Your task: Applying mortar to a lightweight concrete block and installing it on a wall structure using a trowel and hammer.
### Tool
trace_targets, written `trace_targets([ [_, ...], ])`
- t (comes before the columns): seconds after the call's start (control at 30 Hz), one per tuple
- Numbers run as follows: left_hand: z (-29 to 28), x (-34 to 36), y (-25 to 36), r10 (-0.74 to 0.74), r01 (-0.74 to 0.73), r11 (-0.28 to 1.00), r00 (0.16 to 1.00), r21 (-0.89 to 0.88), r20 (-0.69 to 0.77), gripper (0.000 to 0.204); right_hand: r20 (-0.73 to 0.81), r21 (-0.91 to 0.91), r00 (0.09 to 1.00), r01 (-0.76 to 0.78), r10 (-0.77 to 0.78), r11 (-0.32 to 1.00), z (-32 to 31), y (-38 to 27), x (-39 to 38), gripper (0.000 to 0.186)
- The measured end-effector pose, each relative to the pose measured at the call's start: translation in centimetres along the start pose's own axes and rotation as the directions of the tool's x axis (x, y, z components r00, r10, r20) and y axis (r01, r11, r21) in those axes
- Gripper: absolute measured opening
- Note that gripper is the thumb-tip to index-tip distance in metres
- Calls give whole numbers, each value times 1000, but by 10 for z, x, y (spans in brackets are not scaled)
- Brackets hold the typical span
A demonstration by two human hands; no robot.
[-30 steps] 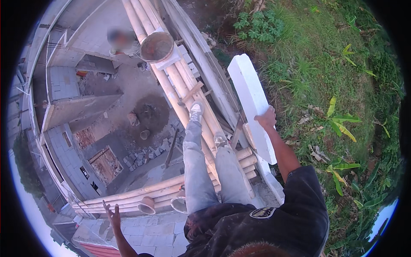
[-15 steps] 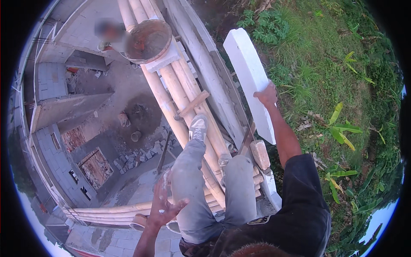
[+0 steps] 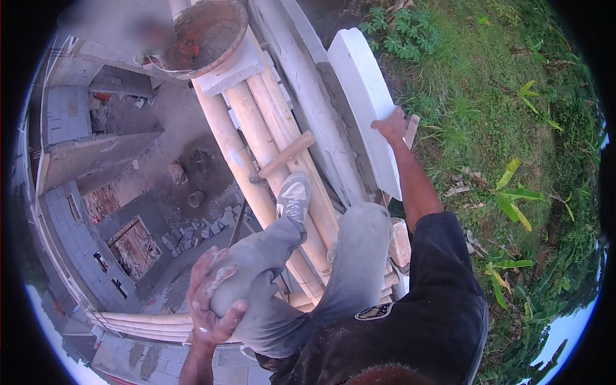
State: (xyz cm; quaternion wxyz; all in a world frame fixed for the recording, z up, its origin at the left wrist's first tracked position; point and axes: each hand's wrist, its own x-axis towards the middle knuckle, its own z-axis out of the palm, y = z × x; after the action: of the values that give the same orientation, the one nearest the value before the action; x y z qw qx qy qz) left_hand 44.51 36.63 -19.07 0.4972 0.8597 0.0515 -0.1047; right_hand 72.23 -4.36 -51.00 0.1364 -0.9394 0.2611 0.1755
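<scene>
A long white lightweight concrete block [image 3: 362, 96] stands on edge along the top of the wall at the right. My right hand [image 3: 390, 126] grips its outer edge near the middle, fingers bent over the top. My left hand [image 3: 212, 298] lies on my bent left knee with its fingers spread, holding nothing; pale mortar smears mark the skin. Between my feet and the bucket, a hammer-like tool with a wooden handle [image 3: 289, 153] lies across the bamboo poles [image 3: 247, 122]. A broken block piece [image 3: 400, 244] sits on the wall close to my right knee.
A round mortar bucket [image 3: 232, 54] rests on a white slab [image 3: 231, 76] over the poles, a blurred person beside it. Down at the left lies the building's ground level, with grey walls [image 3: 77, 224] and rubble [image 3: 192, 234]. Grass [image 3: 475, 96] slopes away beyond the wall.
My left hand has come from beside my leg onto my left knee. My knees are bent further and I have leaned forward. The right hand stays on the block, which has shifted slightly.
</scene>
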Motion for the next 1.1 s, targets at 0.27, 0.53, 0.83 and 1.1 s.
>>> trace_targets([
  [0.27,-6,-20,-6,-81,82,997,994,14,-71,55,7,27,1000,16,-17,1000,35,5,4,91],
  [0.53,-10,-27,-7,-127,128,991,992,31,-22,55,43,-49,999,9,-7,999,55,19,4,94],
  [0.83,-5,-36,-3,-164,167,984,985,62,-57,55,53,8,998,22,-23,1000,78,39,4,97],
  [1.1,0,-43,1,-194,200,978,977,64,-85,57,27,17,999,27,-27,999,88,50,3,93],
])
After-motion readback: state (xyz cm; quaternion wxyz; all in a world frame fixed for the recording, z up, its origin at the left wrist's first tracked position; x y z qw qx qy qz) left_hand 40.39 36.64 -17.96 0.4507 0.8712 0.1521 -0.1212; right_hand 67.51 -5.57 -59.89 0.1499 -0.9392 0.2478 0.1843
